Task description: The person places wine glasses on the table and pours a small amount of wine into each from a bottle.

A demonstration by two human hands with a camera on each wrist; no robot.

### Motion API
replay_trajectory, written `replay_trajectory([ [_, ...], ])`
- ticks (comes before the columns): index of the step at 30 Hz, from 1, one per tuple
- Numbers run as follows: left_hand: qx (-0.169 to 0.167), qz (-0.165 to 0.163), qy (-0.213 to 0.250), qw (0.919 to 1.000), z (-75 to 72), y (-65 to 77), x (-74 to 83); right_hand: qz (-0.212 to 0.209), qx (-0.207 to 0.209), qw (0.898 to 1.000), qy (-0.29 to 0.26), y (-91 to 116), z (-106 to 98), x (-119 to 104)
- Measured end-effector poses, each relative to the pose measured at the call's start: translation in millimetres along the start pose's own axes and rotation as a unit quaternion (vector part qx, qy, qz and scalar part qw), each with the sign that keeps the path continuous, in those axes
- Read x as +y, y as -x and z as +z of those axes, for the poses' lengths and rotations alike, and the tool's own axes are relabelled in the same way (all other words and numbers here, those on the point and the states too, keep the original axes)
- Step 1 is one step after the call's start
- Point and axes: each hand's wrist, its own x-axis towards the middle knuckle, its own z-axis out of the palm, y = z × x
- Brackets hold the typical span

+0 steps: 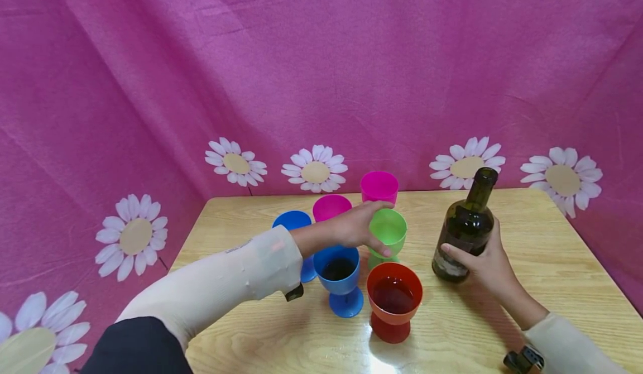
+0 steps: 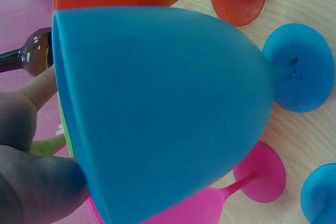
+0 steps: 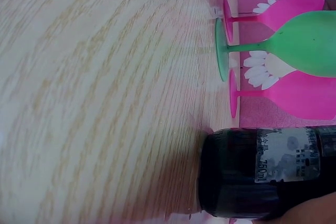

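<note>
My left hand (image 1: 359,226) reaches over the blue goblets and curves thumb and fingers around the bowl of a light green goblet (image 1: 389,230). In the right wrist view the green goblet's foot (image 3: 221,50) stands on the table. My right hand (image 1: 484,265) grips a dark glass bottle (image 1: 464,231) low on its body; it stands upright on the table, and a pale label (image 3: 287,155) reads 750ml. A blue goblet (image 1: 341,284) with dark liquid is beneath my left wrist. Right of it stands a red-orange goblet (image 1: 394,307) holding dark red liquid.
Behind the green goblet stand two pink goblets, one farther back (image 1: 379,187) and one nearer (image 1: 331,206). Another blue goblet (image 1: 291,219) is partly hidden by my left arm. A pink cloth (image 1: 321,84) with daisies hangs behind the wooden table (image 1: 542,251).
</note>
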Motion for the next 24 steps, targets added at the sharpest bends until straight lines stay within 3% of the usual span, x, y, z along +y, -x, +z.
replay_trajectory([
  [9, -0.027, -0.018, 0.065, 0.9973, -4.3, -3.3, -1.4, -0.007, 0.003, 1.0, 0.0, 0.0, 0.0, 0.4],
  [17, -0.028, -0.041, 0.057, 0.9971, -6.3, -4.0, -1.4, -0.002, 0.004, 1.0, 0.004, -0.2, 0.0, 0.2],
  [24, -0.029, -0.042, 0.067, 0.9965, -5.4, -3.3, -1.7, -0.002, -0.001, 1.0, 0.013, -2.4, 0.3, -3.0],
])
